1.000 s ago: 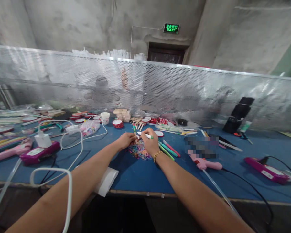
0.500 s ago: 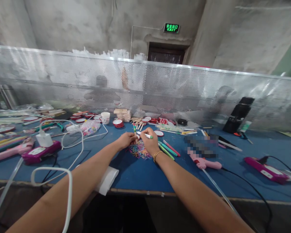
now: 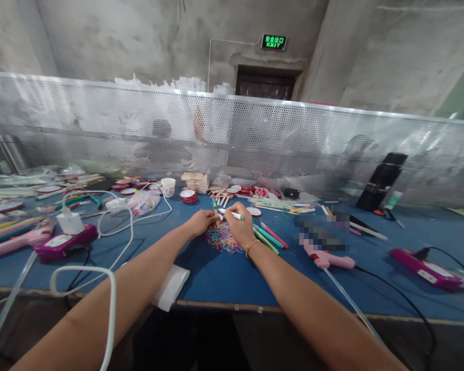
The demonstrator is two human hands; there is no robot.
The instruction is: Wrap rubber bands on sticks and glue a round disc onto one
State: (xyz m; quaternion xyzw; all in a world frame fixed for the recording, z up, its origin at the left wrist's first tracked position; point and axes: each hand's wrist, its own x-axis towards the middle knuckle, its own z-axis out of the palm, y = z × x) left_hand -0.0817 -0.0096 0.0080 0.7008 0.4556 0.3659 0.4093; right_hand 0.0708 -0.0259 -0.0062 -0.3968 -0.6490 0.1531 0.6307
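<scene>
My left hand [image 3: 201, 222] pinches the lower end of a wooden craft stick [image 3: 214, 202], which stands nearly upright with red and green colouring on its upper part. In my right hand [image 3: 239, 226] is a white marker pen [image 3: 237, 216] with a green end, held in a writing grip and pointing left at the stick. Whether its tip touches the wood is too small to tell. Below both hands lies a heap of thin, bright-coloured loops [image 3: 223, 243], partly covered by my right hand. Several coloured markers [image 3: 270, 236] rest just right of that hand.
Pink glue guns [image 3: 328, 258] with cords lie at both sides, near purple power strips [image 3: 425, 269]. A white cable [image 3: 112, 309] loops across the left. Behind are a paper cup [image 3: 168, 187], red-rimmed lids [image 3: 188, 196] and loose sticks [image 3: 225, 198]. A perforated metal screen [image 3: 263, 139] closes the blue table's back.
</scene>
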